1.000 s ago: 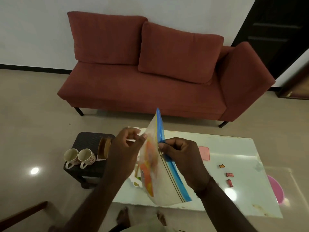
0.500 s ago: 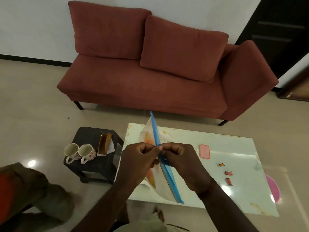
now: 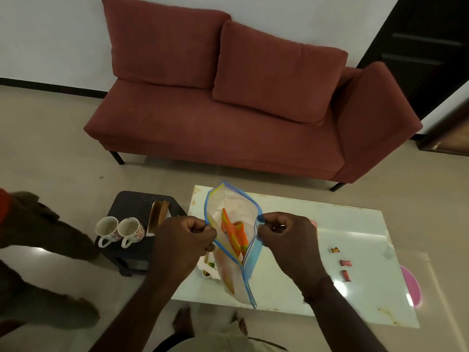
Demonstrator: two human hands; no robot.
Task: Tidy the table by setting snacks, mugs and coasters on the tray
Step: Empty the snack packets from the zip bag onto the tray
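Grips: left hand (image 3: 185, 233) and right hand (image 3: 286, 231) pinch the clear blue-edged zip bag (image 3: 234, 240) open, centre frame.
Done: nothing visibly trayed.
Left: three wrapped candies (image 3: 342, 262) on white surface (image 3: 355, 237); two white mugs (image 3: 119, 231) on dark stool (image 3: 134, 204).

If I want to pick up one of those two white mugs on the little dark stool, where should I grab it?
Probably by the handle. Both mugs stand upright on the stool with their loop handles pointing toward the camera, so reach in from the near side and hook your fingers through the loop. They stand side by side, so gripping the body looks awkward.
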